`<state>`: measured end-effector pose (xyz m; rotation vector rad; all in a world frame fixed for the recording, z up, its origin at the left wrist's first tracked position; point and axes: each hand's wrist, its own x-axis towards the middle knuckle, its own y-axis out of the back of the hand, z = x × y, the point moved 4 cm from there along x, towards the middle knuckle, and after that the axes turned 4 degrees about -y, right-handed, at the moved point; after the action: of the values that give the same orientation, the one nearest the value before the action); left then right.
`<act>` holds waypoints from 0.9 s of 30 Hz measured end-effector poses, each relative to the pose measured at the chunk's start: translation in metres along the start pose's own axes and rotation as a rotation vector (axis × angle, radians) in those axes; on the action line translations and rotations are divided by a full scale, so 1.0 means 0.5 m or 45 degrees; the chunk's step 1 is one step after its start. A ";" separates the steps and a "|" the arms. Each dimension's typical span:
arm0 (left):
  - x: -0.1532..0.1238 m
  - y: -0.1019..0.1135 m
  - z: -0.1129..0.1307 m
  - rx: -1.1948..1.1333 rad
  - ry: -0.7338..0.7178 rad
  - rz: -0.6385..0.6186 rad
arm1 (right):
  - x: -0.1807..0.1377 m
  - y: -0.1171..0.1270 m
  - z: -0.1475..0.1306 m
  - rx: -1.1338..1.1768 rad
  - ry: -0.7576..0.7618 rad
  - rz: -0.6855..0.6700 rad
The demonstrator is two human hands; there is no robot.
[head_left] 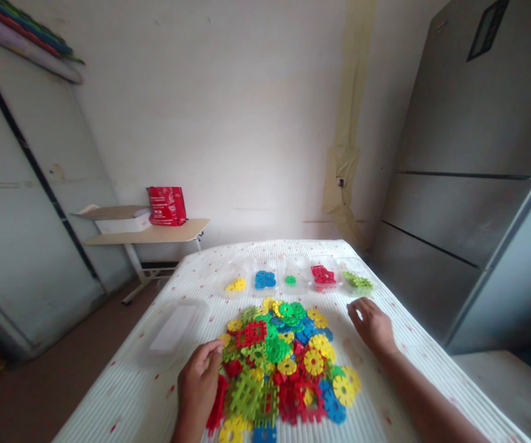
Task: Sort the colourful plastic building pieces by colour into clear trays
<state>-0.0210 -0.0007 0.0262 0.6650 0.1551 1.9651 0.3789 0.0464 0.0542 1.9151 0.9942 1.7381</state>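
A heap of flat plastic building pieces [283,363] in red, yellow, green and blue lies on the white table [385,406]. My left hand [198,381] rests at the heap's left edge with its fingers curled against a piece; what they hold is hidden. My right hand [372,325] lies on the cloth to the right of the heap, fingers bent and slightly apart, with nothing in them. Behind the heap stands a row of clear tubs: yellow pieces [236,284], blue pieces [265,279], a green piece [290,280], red pieces [322,275] and light green pieces [357,282].
A clear lid [173,329] lies left of the heap. Beyond the table a small side table [154,234] carries a red bag [167,205]. A grey refrigerator [477,172] stands on the right and a wardrobe door [20,203] on the left.
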 end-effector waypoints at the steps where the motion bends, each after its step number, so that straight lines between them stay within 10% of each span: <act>1: 0.000 0.000 0.000 0.016 -0.019 0.002 | -0.001 -0.006 -0.006 0.001 0.021 -0.025; 14: -0.006 -0.045 0.102 0.481 -0.477 -0.239 | -0.011 -0.041 -0.009 0.020 0.098 -0.181; 27: 0.013 -0.114 0.129 0.740 -0.386 -0.521 | -0.009 -0.042 -0.017 0.040 0.064 -0.226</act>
<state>0.0552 0.0209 0.0610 1.1924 0.6373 1.4001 0.3657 0.0559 0.0382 1.7509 1.1784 1.6849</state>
